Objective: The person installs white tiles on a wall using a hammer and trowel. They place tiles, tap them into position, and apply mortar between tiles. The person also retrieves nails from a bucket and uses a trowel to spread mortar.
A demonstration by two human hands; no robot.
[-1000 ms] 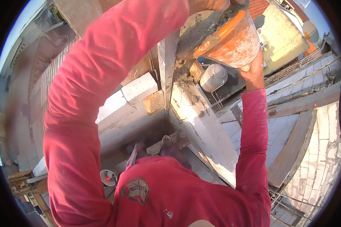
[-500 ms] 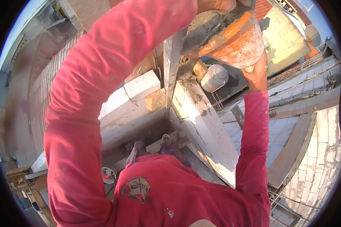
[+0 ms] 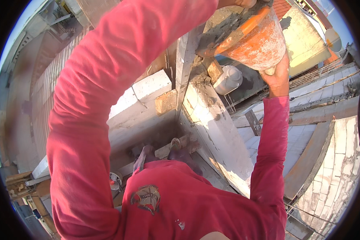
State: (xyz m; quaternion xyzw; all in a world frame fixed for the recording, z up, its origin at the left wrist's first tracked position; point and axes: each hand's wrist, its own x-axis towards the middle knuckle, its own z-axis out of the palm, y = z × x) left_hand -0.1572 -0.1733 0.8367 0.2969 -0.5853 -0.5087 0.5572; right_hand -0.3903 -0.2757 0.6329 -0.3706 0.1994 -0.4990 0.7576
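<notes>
An orange bucket [image 3: 264, 48], smeared with grey, is tipped over at the top of the view with its mouth toward the left. Wet grey mortar [image 3: 223, 27] shows at its mouth, below my left sleeve. My right hand [image 3: 279, 76] is wrapped round the bucket's base from below. At the upper edge of the picture, my left hand [image 3: 244, 3] is closed at the far side of the bucket's rim; part of it is cut off. An upright post [image 3: 184, 60] stands just left of the bucket.
White block walls [image 3: 152, 86] meet in a corner below the bucket. Beyond the right wall [image 3: 218, 128] are a white container [image 3: 229, 79], a tiled roof [image 3: 332, 172] and a satellite dish [image 3: 333, 39]. My feet [image 3: 175, 144] are between the walls, near a small pail [image 3: 115, 181].
The bucket and both my hands have shifted slightly right in the view. My hold on the bucket looks the same.
</notes>
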